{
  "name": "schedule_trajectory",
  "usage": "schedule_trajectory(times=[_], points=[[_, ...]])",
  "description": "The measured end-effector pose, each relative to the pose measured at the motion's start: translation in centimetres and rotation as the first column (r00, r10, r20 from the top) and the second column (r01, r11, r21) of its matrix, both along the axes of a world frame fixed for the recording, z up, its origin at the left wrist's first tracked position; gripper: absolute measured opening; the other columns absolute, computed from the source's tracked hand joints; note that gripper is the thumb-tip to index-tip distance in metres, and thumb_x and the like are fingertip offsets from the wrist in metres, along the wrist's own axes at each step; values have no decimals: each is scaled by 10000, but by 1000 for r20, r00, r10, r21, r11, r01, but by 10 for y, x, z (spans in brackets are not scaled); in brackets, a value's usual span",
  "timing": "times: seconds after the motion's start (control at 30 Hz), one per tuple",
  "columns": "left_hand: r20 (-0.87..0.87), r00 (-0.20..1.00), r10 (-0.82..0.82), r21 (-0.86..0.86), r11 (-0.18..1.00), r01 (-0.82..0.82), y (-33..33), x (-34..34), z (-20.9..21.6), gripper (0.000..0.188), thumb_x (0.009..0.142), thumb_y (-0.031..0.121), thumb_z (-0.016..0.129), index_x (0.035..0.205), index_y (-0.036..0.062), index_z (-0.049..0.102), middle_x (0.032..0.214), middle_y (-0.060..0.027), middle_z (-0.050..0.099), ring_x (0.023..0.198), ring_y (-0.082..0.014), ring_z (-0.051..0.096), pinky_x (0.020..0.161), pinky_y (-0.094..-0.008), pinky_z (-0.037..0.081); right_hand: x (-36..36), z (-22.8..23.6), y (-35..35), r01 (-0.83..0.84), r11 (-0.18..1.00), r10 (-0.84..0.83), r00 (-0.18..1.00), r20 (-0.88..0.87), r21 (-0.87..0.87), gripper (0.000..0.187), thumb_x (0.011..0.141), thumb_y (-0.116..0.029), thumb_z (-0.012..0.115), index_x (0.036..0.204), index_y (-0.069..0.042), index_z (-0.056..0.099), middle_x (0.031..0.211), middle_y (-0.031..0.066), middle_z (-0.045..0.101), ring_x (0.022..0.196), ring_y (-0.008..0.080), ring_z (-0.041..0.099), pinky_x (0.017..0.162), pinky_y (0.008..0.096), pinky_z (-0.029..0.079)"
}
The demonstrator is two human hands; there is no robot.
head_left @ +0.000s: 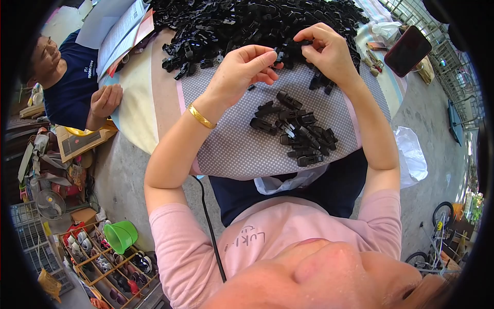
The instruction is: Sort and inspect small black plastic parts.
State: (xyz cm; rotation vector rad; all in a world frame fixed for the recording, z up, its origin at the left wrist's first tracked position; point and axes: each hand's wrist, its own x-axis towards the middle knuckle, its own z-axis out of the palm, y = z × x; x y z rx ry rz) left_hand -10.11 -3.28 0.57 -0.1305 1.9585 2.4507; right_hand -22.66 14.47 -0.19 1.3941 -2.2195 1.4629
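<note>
Fingers (pixel 267 57) of both hands pinched on small black clip (pixel 280 55), above dotted cloth (pixel 231 149).

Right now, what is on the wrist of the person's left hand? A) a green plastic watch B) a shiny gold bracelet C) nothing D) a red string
B: a thin gold metal bangle circles the wrist just below the left hand, which pinches a small black plastic clip.

Bare dotted cloth (pixel 231 149) lies open at near left, good passage there. Far across, the big heap of black clips (pixel 247 20) blocks everything; the small clip pile (pixel 296 135) crowds near right.
</note>
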Motion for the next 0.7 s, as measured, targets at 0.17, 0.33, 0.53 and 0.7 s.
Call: schedule_trajectory(times=[0.17,0.33,0.53,0.7], points=[[40,999,19,14,1000,-20,0,2,2,277,896,203,572,1066,-16,565,918,-151,637,701,-136,636,617,-209,531,8,2,-1,-5,999,-6,972,235,48,253,786,-34,530,991,-81,671,814,50,634,585,65,559,562,194,472],[75,994,76,36,996,-79,1,2,2,281,904,217,558,1059,-18,569,918,-149,639,704,-140,641,615,-208,530,10,1,-5,-124,979,188,846,500,-160,259,822,-28,488,1016,-46,660,810,56,642,604,63,577,588,198,501],[77,995,56,168,983,-69,-3,1,-1,284,889,230,581,970,-43,586,849,-135,646,663,-165,646,606,-246,552,22,9,-3,-340,918,395,832,389,-204,191,851,-81,597,1027,-14,629,838,49,626,673,86,585,629,203,494],[73,994,85,127,987,-94,0,3,0,295,895,238,571,963,-48,597,854,-132,648,686,-181,651,628,-255,557,28,11,-4,-271,960,275,960,-49,75,246,785,-15,631,1031,-18,634,855,63,623,733,125,595,644,226,486]])
